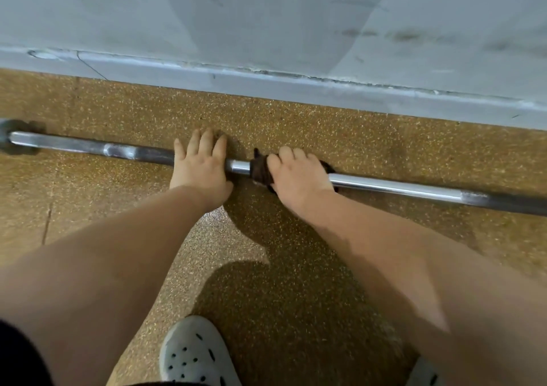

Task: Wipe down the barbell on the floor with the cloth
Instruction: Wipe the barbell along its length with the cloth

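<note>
Left hand [199,168] lying flat, fingers straight, pressing long steel barbell [399,188] on speckled brown floor [296,267]; right hand [299,175] gripping dark brown cloth [260,172] wrapped round the bar.

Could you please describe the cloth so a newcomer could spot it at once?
A steel barbell lies on the speckled brown floor along the grey wall. Beside the flat left hand, the right hand grips the cloth around the bar. It is the only dark brown, soft thing.
</note>
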